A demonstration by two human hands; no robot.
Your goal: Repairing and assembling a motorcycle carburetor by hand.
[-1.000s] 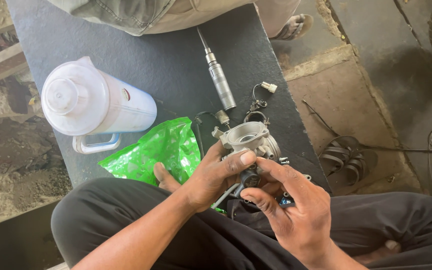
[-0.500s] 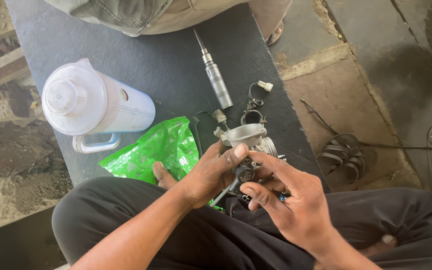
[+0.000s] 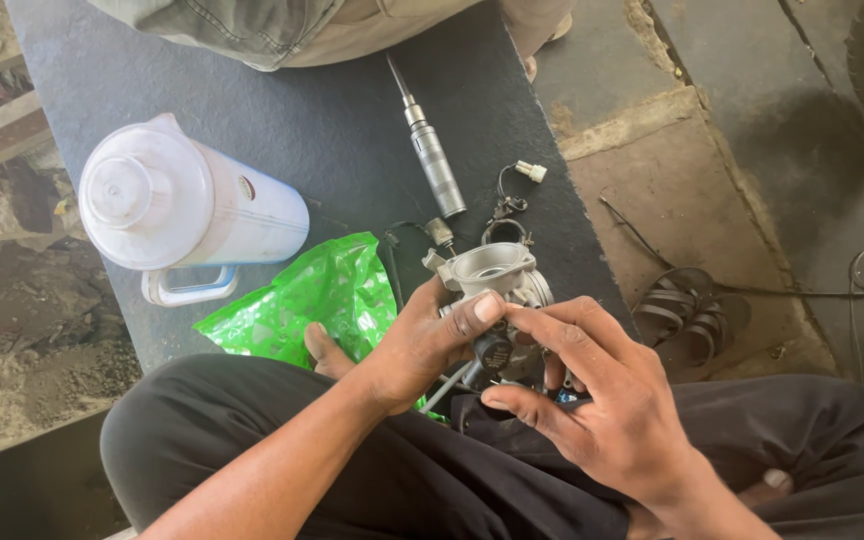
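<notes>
- Carburetor body [image 3: 497,285], a grey cast-metal part with a round open throat, is being held over the person's lap at the near edge of the dark desk [image 3: 282,130], just off its surface.
- Left hand [image 3: 417,340] is cradling it from the left side, fingers curled closed around the casting and the thumb pressing across its front face.
- Right hand [image 3: 602,400] is coming in from the right with its fingers partly spread; the fingertips are working at a small black fitting [image 3: 494,352] on the underside, though whether they are pinching anything is hard to tell from this angle.
- Step in hand, as it looks: fiddling a small part on the lower side of the casting while the other hand is steadying it.
- Next move is likely calling for a firm, still grip from the left hand and a fine fingertip pinch from the right, since the fitting is small and half hidden.
- Lying on the desk beyond it: a metal screwdriver-like tool [image 3: 430,150] toward the far edge, a white plug on a thin wire [image 3: 530,171], a crumpled green plastic bag [image 3: 322,295] touching the left hand, and a white lidded jug [image 3: 187,210] at the left edge.
- Sandal [image 3: 687,310] is sitting on the floor past the desk's right edge.
</notes>
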